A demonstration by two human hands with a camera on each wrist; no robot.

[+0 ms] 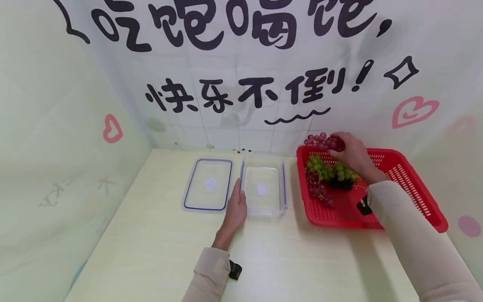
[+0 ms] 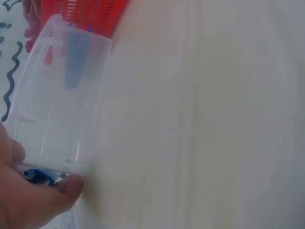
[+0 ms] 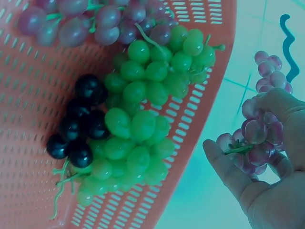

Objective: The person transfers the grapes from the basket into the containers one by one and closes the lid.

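Observation:
My right hand (image 1: 352, 155) holds a bunch of red grapes (image 3: 257, 136) above the back left corner of a red plastic basket (image 1: 411, 184). Inside the basket lie bunches of green grapes (image 3: 138, 71), black grapes (image 3: 78, 124) and more red grapes (image 1: 318, 188). A clear food container (image 1: 264, 212) stands left of the basket, its top uncovered. At its left side, my left hand (image 1: 235, 207) grips the wall by a blue-edged flap, thumb low on the outside in the left wrist view. Beside that hand lies a clear lid (image 1: 208, 184) with a blue seal.
All of this stands on a pale table (image 1: 151, 251). A white printed sheet with black lettering (image 1: 241, 92) hangs behind it, and similar sheeting (image 1: 56, 167) borders the left side. Black straps (image 1: 235, 269) show at both wrists.

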